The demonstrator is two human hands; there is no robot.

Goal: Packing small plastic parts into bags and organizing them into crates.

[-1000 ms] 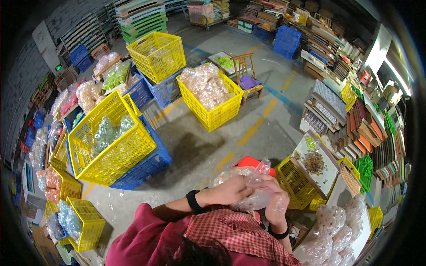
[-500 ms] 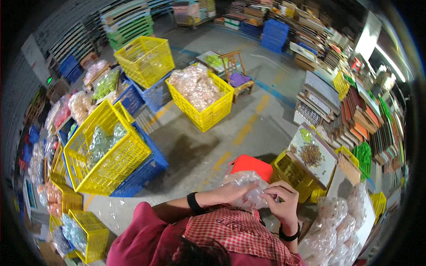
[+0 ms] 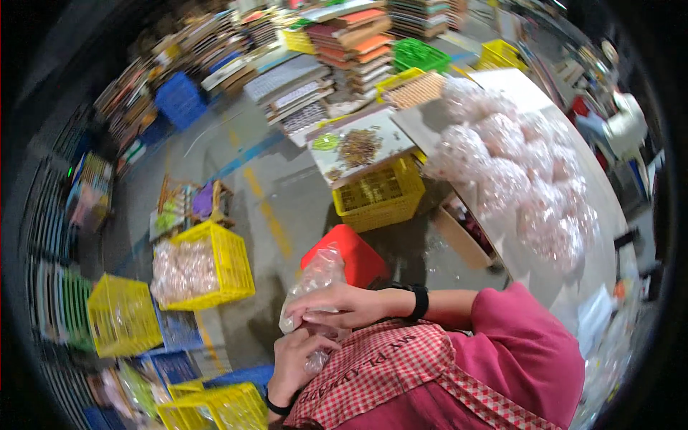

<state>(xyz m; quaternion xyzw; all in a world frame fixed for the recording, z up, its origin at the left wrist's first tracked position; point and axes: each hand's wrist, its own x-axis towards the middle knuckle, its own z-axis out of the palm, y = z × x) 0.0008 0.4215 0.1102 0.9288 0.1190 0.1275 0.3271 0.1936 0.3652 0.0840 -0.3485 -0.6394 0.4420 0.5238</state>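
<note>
A clear plastic bag (image 3: 316, 276) with pale contents stands out in front of the red-checked apron (image 3: 387, 365), held between both hands. The right hand (image 3: 337, 307) lies across its middle, fingers closed over the film; the left hand (image 3: 295, 358) is just below, fingers bent around the bag's lower part — the tips are partly hidden. The bag's upper end overlaps a red plastic stool (image 3: 349, 256) in the view.

Beyond the stool, a white tray (image 3: 390, 137) carrying a brown heap (image 3: 360, 147) and a light green pile (image 3: 325, 142) rests on a yellow crate (image 3: 380, 199). To the right, filled clear bags (image 3: 505, 185) crowd the tabletop (image 3: 522, 86) — a cardboard box (image 3: 457, 233) sits near its edge, lower down. To the left is a wooden chair (image 3: 225, 208) with purple cloth (image 3: 203, 201).
</note>
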